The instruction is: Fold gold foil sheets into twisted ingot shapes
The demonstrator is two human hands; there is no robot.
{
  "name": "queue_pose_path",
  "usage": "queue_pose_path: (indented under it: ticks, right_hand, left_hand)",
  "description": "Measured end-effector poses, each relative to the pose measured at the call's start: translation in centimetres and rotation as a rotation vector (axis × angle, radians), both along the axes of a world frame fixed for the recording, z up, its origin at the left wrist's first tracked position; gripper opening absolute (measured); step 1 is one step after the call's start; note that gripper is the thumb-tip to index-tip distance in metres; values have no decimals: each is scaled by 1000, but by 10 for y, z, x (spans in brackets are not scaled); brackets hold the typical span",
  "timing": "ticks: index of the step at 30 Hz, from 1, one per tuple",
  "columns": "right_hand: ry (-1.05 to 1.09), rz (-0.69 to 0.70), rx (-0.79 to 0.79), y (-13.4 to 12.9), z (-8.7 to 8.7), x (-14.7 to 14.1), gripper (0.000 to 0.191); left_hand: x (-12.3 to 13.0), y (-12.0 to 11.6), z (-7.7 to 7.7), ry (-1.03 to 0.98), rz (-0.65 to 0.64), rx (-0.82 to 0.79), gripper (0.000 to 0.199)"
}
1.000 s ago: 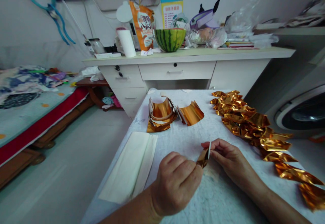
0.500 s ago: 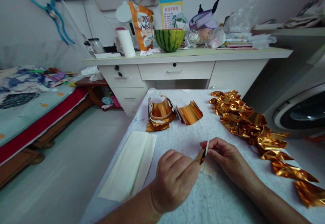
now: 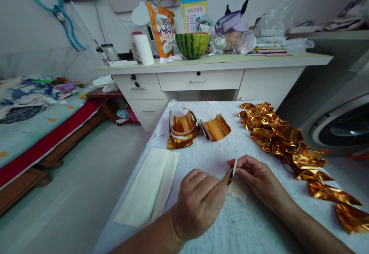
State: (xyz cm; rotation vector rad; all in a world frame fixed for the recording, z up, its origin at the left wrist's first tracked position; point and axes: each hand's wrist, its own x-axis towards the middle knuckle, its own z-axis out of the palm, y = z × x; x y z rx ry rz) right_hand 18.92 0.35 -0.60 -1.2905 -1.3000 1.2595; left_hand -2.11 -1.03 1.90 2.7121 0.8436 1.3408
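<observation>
My left hand (image 3: 198,204) is closed around one end of a small piece of gold foil paper (image 3: 227,176), most of it hidden in the fist. The thumb and fingers of my right hand (image 3: 256,175) pinch the other end, where a pale edge sticks up. Beyond my hands lie a curled stack of gold foil paper (image 3: 183,129) and a single curved gold sheet (image 3: 216,128). Folded gold foil pieces (image 3: 273,131) lie in a long row on the right. White paper sheets (image 3: 147,186) rest left of my left hand.
A cloth-covered table (image 3: 210,231) bears all this. Behind it stands a white desk (image 3: 198,79) with a watermelon half (image 3: 192,45), an orange bag (image 3: 161,29) and a paper roll (image 3: 143,49). A washing machine (image 3: 343,119) is at right, a bed (image 3: 43,131) at left.
Almost nothing differs. Both hands keep their hold on the gold foil paper, and the whole view has shifted very slightly.
</observation>
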Motion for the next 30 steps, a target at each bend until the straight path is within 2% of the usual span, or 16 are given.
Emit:
queue_pose_path:
  ticks: [3,6,12,18,20,23,30]
  right_hand:
    - [1,17,10,0,-2,2,19]
    - [-24,31,27,1,-4,4,18]
    - [-84,28,60,1,-1,8,23]
    - [-58,-15,59,-1,4,4,25]
    - [-55,-40,66,-2,3,3,25]
    - [-140,-57,73,-3,-2,4,22]
    - [-692,-124,125,-6,-3,-4,19]
  left_hand:
    - [1,0,1,-38,14,-37,12]
    - [4,2,4,-131,63,-148,13]
    - [4,12,9,-333,155,-594,14]
    - [1,24,0,-432,202,-908,15]
    - [1,26,-4,-409,225,-927,15]
    - [3,29,-8,-311,273,-862,13]
    - [6,31,-15,28,443,-664,11]
